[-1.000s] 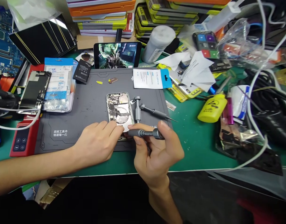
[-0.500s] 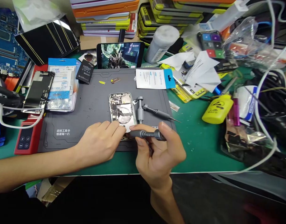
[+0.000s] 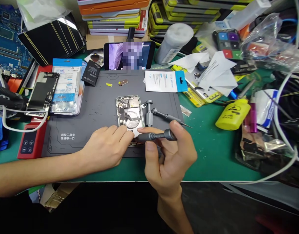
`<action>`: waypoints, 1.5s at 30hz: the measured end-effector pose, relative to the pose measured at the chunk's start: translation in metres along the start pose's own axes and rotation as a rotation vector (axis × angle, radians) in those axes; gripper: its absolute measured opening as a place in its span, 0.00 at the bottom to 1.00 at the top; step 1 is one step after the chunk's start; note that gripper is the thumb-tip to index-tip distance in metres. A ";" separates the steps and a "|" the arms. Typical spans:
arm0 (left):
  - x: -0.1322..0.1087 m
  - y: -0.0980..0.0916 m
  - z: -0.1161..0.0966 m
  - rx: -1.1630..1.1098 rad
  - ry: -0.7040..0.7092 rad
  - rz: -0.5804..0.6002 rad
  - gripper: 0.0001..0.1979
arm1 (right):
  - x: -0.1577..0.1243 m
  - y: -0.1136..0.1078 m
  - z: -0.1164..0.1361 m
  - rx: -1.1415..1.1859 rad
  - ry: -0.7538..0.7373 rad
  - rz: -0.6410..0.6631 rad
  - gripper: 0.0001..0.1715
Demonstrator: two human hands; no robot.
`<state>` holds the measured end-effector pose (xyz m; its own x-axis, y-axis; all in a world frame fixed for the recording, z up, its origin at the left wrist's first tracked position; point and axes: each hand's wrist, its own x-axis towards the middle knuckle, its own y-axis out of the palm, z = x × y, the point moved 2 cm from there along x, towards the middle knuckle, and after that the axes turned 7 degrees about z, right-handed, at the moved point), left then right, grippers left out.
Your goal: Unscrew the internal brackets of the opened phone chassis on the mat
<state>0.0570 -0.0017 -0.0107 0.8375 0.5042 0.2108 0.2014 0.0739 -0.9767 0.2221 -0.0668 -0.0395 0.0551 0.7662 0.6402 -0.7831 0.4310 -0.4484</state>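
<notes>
The opened phone (image 3: 129,109) lies on the mat (image 3: 95,107); the right hand (image 3: 170,165) has its grip clamped on a screwdriver (image 3: 155,136). Whether the left hand (image 3: 107,145) grips anything, I can't tell. Tilted so low, the screwdriver could skid and scratch the phone.

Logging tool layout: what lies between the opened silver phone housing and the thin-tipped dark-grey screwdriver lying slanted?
The head view shows a grey cylindrical metal tool and a small silver piece there.
</notes>
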 end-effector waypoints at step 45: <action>0.000 0.002 0.000 -0.003 0.013 -0.008 0.09 | 0.006 -0.002 -0.001 -0.039 -0.099 0.024 0.52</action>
<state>0.0572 -0.0016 -0.0123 0.8422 0.4927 0.2191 0.2097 0.0752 -0.9749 0.2243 -0.0624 -0.0354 -0.0270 0.7266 0.6866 -0.7587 0.4323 -0.4873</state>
